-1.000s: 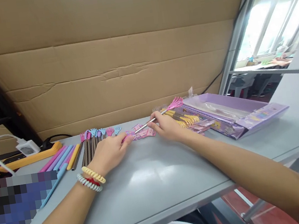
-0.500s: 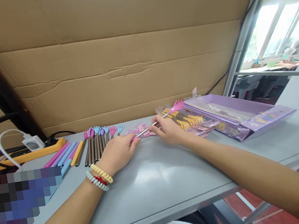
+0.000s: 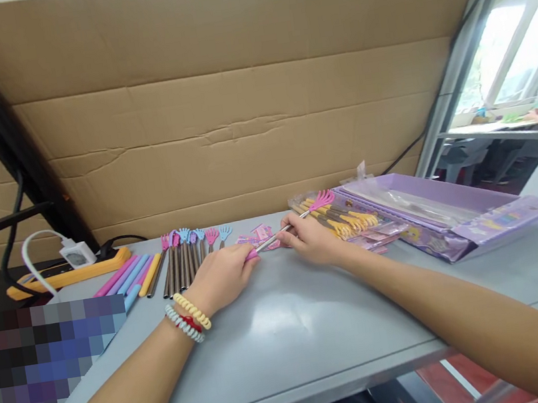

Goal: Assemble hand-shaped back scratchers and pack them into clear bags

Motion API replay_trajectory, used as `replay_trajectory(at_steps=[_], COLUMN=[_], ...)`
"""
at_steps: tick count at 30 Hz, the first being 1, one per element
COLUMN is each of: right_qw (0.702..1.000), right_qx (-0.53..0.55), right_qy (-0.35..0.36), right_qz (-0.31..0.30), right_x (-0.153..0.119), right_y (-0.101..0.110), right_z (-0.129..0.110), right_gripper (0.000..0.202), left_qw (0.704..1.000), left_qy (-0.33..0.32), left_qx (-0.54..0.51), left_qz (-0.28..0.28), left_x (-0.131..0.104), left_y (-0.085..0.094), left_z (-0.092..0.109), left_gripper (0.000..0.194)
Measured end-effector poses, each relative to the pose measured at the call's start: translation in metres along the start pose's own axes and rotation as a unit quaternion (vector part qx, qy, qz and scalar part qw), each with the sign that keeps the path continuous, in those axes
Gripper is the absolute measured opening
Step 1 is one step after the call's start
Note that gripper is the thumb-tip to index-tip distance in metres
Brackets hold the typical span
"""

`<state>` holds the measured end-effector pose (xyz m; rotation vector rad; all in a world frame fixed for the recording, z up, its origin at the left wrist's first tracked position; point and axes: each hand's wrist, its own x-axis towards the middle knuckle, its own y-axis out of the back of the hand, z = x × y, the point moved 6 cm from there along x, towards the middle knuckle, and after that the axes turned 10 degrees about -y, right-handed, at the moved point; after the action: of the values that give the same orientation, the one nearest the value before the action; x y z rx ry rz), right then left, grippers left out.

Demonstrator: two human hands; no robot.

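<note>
A back scratcher [image 3: 274, 237] with a pink claw head, metal rod and pink handle is held level between my two hands, just above the table. My left hand [image 3: 224, 272] is closed around its pink handle, and coil bands circle that wrist. On the rod, nearer the claw, my right hand [image 3: 308, 239] pinches with thumb and fingers. Beyond my left hand lies a row of back scratchers [image 3: 184, 261] with pink, purple and blue claws and dark rods. Yellow-clawed back scratchers [image 3: 347, 220] in clear plastic lie beside my right hand. Small pink packets [image 3: 259, 233] rest behind the rod.
A purple open box [image 3: 451, 201] with plastic bags in it stands at the right. Coloured handle tubes [image 3: 128, 276] lie at the left near a yellow power strip [image 3: 106, 263] with a white plug. Cardboard [image 3: 243, 97] walls the back of the grey table [image 3: 290, 340].
The view has shifted a little, so everything sits slightly farther right. Both hands keep their hold on the back scratcher, with little other movement.
</note>
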<state>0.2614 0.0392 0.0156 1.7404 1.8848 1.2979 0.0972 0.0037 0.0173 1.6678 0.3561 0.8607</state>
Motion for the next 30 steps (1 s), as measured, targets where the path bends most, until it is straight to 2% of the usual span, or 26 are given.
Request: replay_trajectory(at_steps=[6, 11, 18, 21, 25, 27, 28, 30], right_qw=[0.997, 0.989, 0.990, 0.990, 0.978, 0.965, 0.961, 0.958], right_qx=[-0.067, -0.128, -0.132, -0.118, -0.032, 0.033, 0.071, 0.150], right_qy=[-0.009, -0.004, 0.026, 0.039, -0.032, -0.061, -0.070, -0.087], right_qz=[0.034, 0.075, 0.030, 0.060, 0.206, 0.253, 0.258, 0.227], right_x=[-0.003, -0.008, -0.006, -0.005, -0.004, -0.004, -0.002, 0.003], right_y=[0.001, -0.001, -0.001, 0.014, 0.057, 0.074, 0.078, 0.079], right_z=[-0.008, -0.015, -0.017, -0.019, -0.005, 0.007, 0.012, 0.022], right_gripper=[0.020, 0.022, 0.024, 0.034, 0.065, 0.073, 0.074, 0.067], left_qw=[0.999, 0.999, 0.998, 0.998, 0.997, 0.996, 0.996, 0.997], left_qy=[0.032, 0.029, 0.021, 0.021, 0.060, 0.066, 0.064, 0.054], left_qx=[0.010, -0.029, -0.061, -0.058, -0.042, -0.050, -0.055, -0.058], left_qz=[-0.029, -0.026, -0.019, 0.008, 0.029, 0.030, 0.028, 0.018], left_x=[0.001, -0.001, 0.001, 0.002, -0.007, -0.012, -0.014, -0.016], left_y=[-0.005, -0.003, -0.004, 0.001, 0.010, 0.014, 0.014, 0.015], left_z=[-0.002, -0.002, -0.003, -0.012, -0.037, -0.047, -0.050, -0.053], left_gripper=[0.034, 0.037, 0.042, 0.041, 0.041, 0.040, 0.039, 0.038])
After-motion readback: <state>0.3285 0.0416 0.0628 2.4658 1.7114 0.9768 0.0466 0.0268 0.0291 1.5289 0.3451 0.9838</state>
